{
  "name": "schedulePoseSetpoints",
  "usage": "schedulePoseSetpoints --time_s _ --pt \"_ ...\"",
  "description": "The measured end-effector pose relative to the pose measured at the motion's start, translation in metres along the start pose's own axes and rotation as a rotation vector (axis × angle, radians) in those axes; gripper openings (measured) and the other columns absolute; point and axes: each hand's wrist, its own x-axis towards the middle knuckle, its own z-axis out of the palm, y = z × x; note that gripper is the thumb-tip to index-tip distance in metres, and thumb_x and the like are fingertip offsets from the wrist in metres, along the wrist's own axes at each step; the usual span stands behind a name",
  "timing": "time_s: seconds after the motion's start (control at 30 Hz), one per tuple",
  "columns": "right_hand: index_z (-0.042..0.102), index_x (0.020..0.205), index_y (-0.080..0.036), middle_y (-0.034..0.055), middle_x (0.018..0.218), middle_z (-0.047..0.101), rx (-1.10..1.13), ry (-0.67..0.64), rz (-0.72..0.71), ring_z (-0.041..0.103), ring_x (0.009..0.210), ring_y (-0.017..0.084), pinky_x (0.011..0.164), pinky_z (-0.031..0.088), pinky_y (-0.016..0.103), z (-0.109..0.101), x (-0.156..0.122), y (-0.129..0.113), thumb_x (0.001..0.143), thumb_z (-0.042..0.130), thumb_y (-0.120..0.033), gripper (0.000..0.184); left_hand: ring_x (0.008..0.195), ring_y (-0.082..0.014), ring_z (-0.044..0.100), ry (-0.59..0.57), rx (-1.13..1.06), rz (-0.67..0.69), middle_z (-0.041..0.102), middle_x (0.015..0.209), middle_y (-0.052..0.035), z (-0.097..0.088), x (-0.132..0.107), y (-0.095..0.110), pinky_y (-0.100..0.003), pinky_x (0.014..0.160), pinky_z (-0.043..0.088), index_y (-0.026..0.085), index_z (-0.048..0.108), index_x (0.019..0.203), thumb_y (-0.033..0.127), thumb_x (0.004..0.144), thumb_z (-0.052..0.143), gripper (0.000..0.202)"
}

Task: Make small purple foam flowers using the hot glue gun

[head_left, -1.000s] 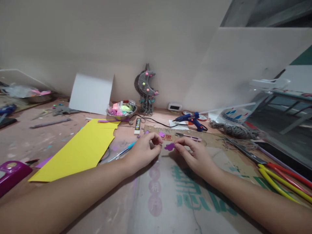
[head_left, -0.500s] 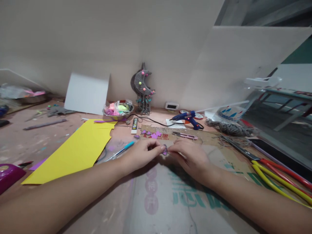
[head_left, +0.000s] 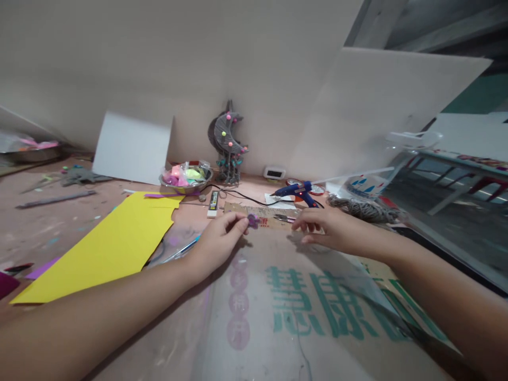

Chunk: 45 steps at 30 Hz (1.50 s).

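Note:
My left hand [head_left: 222,241] is closed, pinching a small purple piece with grey on it [head_left: 253,220] between thumb and fingertips, a little above the board. Other purple cutouts seen earlier behind it are mostly hidden by my fingers. My right hand [head_left: 323,227] is open, its fingers loosely curled and apart with nothing between them. Close by its fingertips lie small thread snips [head_left: 284,218]. Both hands are over a cardboard sheet with green and red printing [head_left: 278,254], under a clear cover.
Behind the hands lie a blue glue gun [head_left: 296,189], grey yarn [head_left: 361,207] and a bowl of coloured clay packets [head_left: 186,180]. Yellow paper [head_left: 103,238] and a pen [head_left: 180,251] lie left. A grey moon ornament [head_left: 228,137] stands by the wall. A dark phone [head_left: 456,259] lies right.
My right hand has let go of the purple piece and moved right toward the snips, fingers opening. My left hand keeps the piece, slightly farther left and forward. The view has shifted slightly.

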Motion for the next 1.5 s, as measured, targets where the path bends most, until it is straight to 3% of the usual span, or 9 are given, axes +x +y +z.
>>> schedulePoseSetpoints --time_s 0.23,0.37,0.63,0.83,1.0,1.2,1.37,1.43,1.5 --pt "0.068 0.080 -0.019 0.0075 0.093 0.066 -0.195 0.041 -0.061 0.060 0.090 0.022 0.077 0.045 0.033 0.023 0.006 0.007 0.084 0.049 -0.022 0.020 0.061 -0.0091 0.048 0.123 -0.217 -0.120 0.052 0.064 0.0027 -0.003 0.008 -0.001 -0.019 0.058 0.039 0.017 0.054 0.072 0.040 0.081 0.052 0.025" --pt "0.057 0.118 -0.018 0.0114 0.119 0.060 -0.161 0.188 -0.027 0.057 0.105 0.026 0.087 0.044 0.040 0.017 0.004 -0.016 0.090 0.041 -0.033 0.036 0.058 -0.0098 0.048 0.192 -0.404 -0.166 0.052 0.063 0.0020 -0.003 0.013 -0.007 -0.020 0.054 0.040 0.017 0.051 0.072 0.043 0.078 0.053 0.027" --pt "0.025 0.143 -0.012 0.0122 0.150 0.020 0.294 -0.136 -0.312 0.017 0.137 0.024 0.112 0.018 0.041 0.042 0.029 -0.086 0.088 0.043 -0.047 0.068 0.063 -0.0106 0.046 0.239 -0.396 -0.122 0.048 0.064 0.0027 -0.007 0.011 -0.005 -0.021 0.059 0.040 0.017 0.047 0.069 0.036 0.082 0.048 0.022" --pt "0.056 0.122 -0.018 0.0085 0.117 0.064 0.844 -0.399 -0.484 0.057 0.112 0.015 0.094 0.045 0.032 0.034 0.016 -0.105 0.098 0.008 -0.034 0.057 0.064 -0.0113 0.045 0.235 -0.263 -0.112 0.048 0.065 0.0021 -0.007 0.010 0.002 -0.021 0.061 0.038 0.018 0.048 0.067 0.034 0.085 0.044 0.024" --pt "0.038 0.137 -0.017 0.0136 0.146 0.030 0.639 -0.106 -0.304 0.024 0.135 0.024 0.110 0.022 0.043 0.039 0.015 -0.102 0.086 0.050 -0.043 0.059 0.064 -0.0120 0.045 0.227 -0.236 -0.141 0.048 0.064 0.0025 -0.007 0.009 0.006 -0.022 0.062 0.038 0.018 0.047 0.068 0.034 0.084 0.045 0.023" --pt "0.055 0.125 -0.017 0.0094 0.125 0.058 0.773 -0.300 -0.356 0.049 0.120 0.018 0.100 0.038 0.036 0.035 0.006 -0.098 0.097 0.023 -0.035 0.046 0.066 -0.0121 0.044 0.200 -0.187 -0.104 0.046 0.063 0.0026 -0.006 0.007 0.006 -0.022 0.062 0.038 0.018 0.047 0.066 0.034 0.085 0.045 0.025" --pt "0.048 0.131 -0.018 0.0111 0.140 0.042 0.646 -0.242 -0.455 0.027 0.135 0.022 0.112 0.015 0.041 0.028 -0.012 -0.105 0.086 0.053 -0.036 0.050 0.064 -0.0113 0.043 0.173 -0.176 -0.098 0.044 0.062 0.0028 -0.005 0.006 0.006 -0.021 0.059 0.037 0.017 0.045 0.065 0.033 0.085 0.045 0.025" --pt "0.055 0.125 -0.022 0.0065 0.125 0.059 0.778 -0.417 -0.559 0.046 0.123 0.015 0.108 0.026 0.032 0.026 -0.019 -0.112 0.091 0.043 -0.031 0.037 0.063 -0.0111 0.043 0.149 -0.172 -0.107 0.045 0.062 0.0027 -0.005 0.006 0.005 -0.021 0.059 0.037 0.017 0.046 0.066 0.033 0.085 0.044 0.025" --pt "0.050 0.130 -0.022 0.0073 0.124 0.060 0.826 -0.384 -0.486 0.052 0.117 0.014 0.103 0.034 0.030 0.025 -0.022 -0.121 0.093 0.039 -0.030 0.039 0.064 -0.0110 0.044 0.137 -0.177 -0.104 0.046 0.064 0.0026 -0.004 0.006 0.005 -0.021 0.059 0.037 0.017 0.048 0.069 0.034 0.085 0.045 0.024"
